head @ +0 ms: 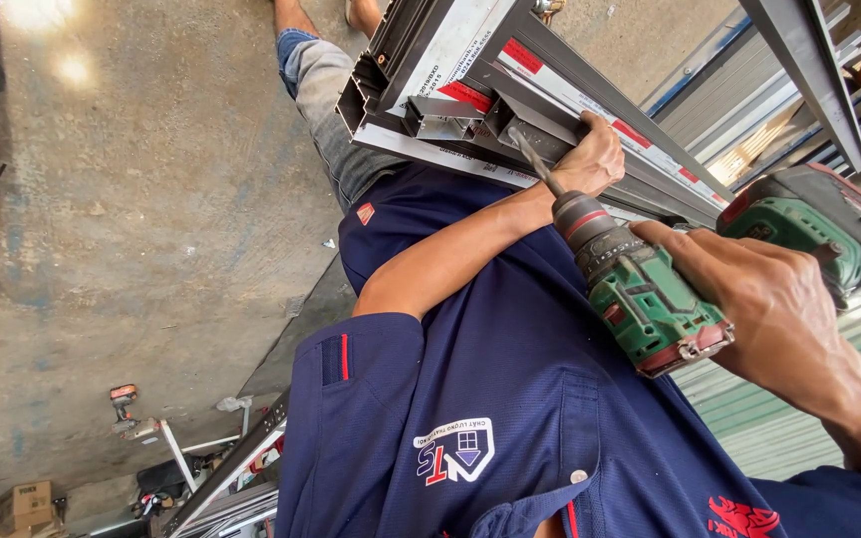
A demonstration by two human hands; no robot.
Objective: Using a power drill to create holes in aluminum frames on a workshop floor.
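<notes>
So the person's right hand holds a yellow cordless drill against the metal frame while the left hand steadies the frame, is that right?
Not quite: the cordless drill is green with red trim, not yellow. The head view shows the right hand gripping it, bit pointed at the metal frame, while the left hand steadies the frame.

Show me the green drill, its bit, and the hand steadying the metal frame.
Green drill (655,304), head view, motor body.
Drill bit (535,159), head view, mid-shaft.
Left hand (590,159), head view, back of hand.
</notes>
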